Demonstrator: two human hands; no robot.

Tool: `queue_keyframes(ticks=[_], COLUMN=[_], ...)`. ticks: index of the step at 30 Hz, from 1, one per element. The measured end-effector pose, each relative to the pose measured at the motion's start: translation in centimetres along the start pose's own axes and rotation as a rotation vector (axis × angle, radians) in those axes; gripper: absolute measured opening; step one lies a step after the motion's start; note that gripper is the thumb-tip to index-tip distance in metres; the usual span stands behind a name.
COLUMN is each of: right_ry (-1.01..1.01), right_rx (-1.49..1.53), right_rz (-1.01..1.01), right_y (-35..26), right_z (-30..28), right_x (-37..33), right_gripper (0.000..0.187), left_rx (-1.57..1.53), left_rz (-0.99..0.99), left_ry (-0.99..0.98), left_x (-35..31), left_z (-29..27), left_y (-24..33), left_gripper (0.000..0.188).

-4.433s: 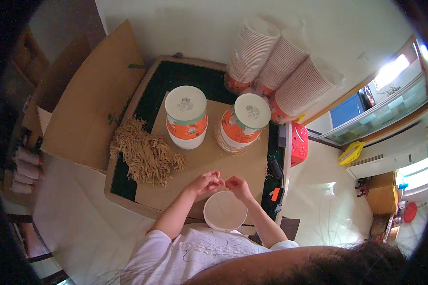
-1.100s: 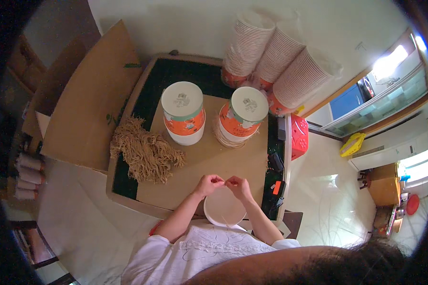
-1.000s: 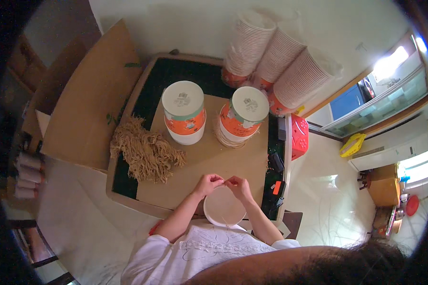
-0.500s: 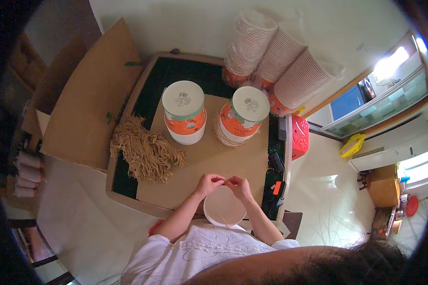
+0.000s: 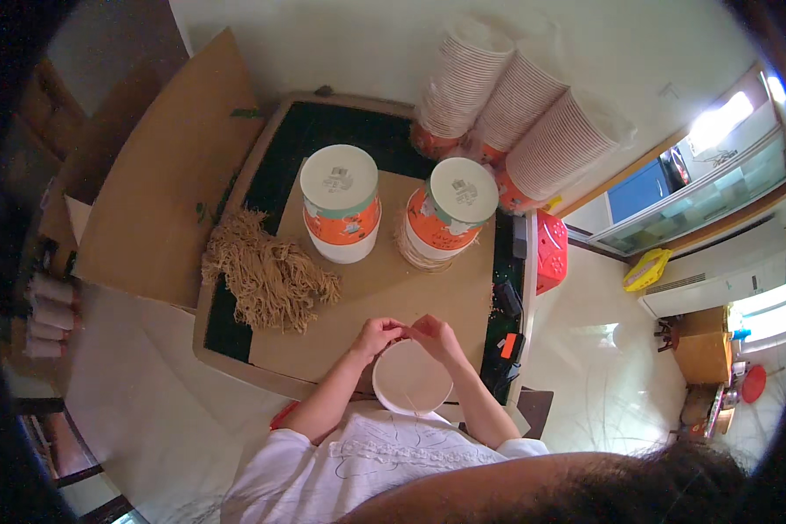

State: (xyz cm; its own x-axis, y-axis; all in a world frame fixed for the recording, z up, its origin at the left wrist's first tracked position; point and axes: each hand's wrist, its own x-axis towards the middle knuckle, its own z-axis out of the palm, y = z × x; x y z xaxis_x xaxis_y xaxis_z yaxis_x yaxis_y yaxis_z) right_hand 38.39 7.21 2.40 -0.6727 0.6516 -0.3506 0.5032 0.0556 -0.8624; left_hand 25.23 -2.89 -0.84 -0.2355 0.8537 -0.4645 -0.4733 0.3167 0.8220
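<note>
A round white paper bucket (image 5: 412, 377) rests against my body at the table's near edge, with a thin light strand of cord (image 5: 415, 403) at its near side. Over its far rim, my left hand (image 5: 379, 335) and my right hand (image 5: 437, 337) meet, thumbs and fingers pinched together. What lies between the fingertips is too small to make out. A tangled pile of tan cords (image 5: 266, 275) is on the table to the left. Two printed paper buckets stand beyond my hands: a left one (image 5: 341, 205) and a right one (image 5: 454, 210) with cord around its lower part.
A cardboard sheet (image 5: 384, 297) covers much of the green-topped table. Tall plastic-wrapped stacks of paper buckets (image 5: 537, 113) stand at the back right. Dark small devices (image 5: 506, 301) lie along the right edge, beside a red stool (image 5: 550, 253). A large cardboard panel (image 5: 170, 175) leans at the left.
My fingers have shifted slightly at the bucket's far rim, the right hand turning a little to the left. The bucket stays in nearly the same place.
</note>
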Motion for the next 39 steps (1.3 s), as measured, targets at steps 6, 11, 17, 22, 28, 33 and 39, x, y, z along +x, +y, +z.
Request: queue_keyframes(ticks=[6, 11, 17, 22, 28, 33, 39], right_ry=[-0.033, 0.037, 0.168, 0.188, 0.131, 0.109, 0.076], right_rx=[0.001, -0.095, -0.257, -0.244, -0.032, -0.012, -0.033], right_rz=[-0.086, -0.153, -0.281, -0.222, -0.056, -0.031, 0.008], right_y=[-1.3, -2.0, -1.5, -1.0, 0.0, 0.2, 0.2], right_z=[0.4, 0.3, 0.8, 0.9, 0.5, 0.3, 0.2], right_x=[-0.2, -0.7, -0.7, -0.7, -0.8, -0.8, -0.8], right_gripper=[0.016, 0.015, 0.016, 0.013, 0.011, 0.012, 0.009], left_rx=[0.023, 0.063, 0.077, 0.11, 0.01, 0.0, 0.009], left_rz=[-0.013, 0.008, -0.022, -0.029, -0.029, -0.015, 0.016], left_ry=[0.005, 0.006, 0.013, 0.012, 0.007, -0.005, -0.016], left_x=[0.8, 0.6, 0.7, 0.2, -0.1, -0.2, -0.1], left_z=[-0.5, -0.4, -0.4, -0.1, -0.1, -0.3, 0.4], left_y=[-1.1, -0.8, -0.8, 0.2, 0.1, 0.1, 0.5], left_gripper=[0.01, 0.011, 0.012, 0.013, 0.011, 0.012, 0.013])
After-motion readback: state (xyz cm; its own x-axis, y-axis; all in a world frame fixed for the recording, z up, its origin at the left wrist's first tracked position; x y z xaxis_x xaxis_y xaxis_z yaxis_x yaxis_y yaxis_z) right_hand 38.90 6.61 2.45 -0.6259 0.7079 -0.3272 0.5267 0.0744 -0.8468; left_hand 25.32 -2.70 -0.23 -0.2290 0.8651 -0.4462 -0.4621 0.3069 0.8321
